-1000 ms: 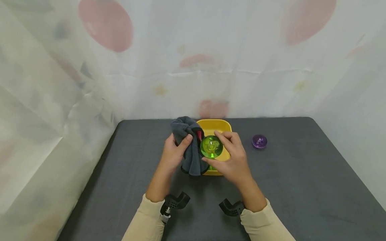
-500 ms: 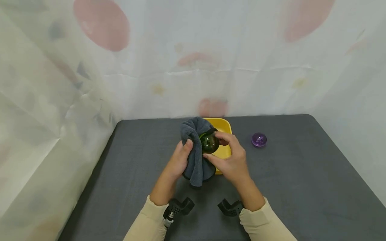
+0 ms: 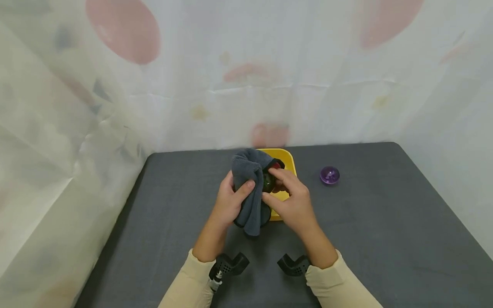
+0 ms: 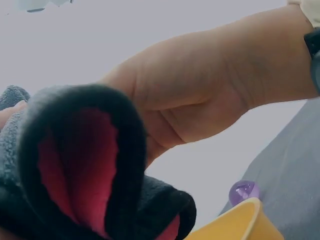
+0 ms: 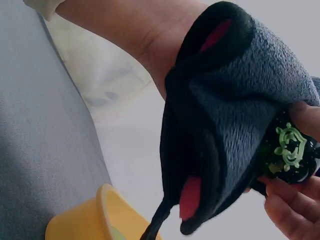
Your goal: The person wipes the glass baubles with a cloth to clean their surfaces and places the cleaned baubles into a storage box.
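Head view: the left hand [image 3: 231, 203] curls its fingers and thumb around the grey cloth [image 3: 250, 184], bunched above the yellow bowl [image 3: 286, 160]. The right hand [image 3: 290, 201] pinches the green ball [image 3: 267, 183] with thumb and fingertips, pressing it into the cloth's folds. In the right wrist view, the ball [image 5: 290, 152] sits half wrapped. A purple ball [image 3: 330, 175] rests apart on the grey table [image 3: 385, 222].
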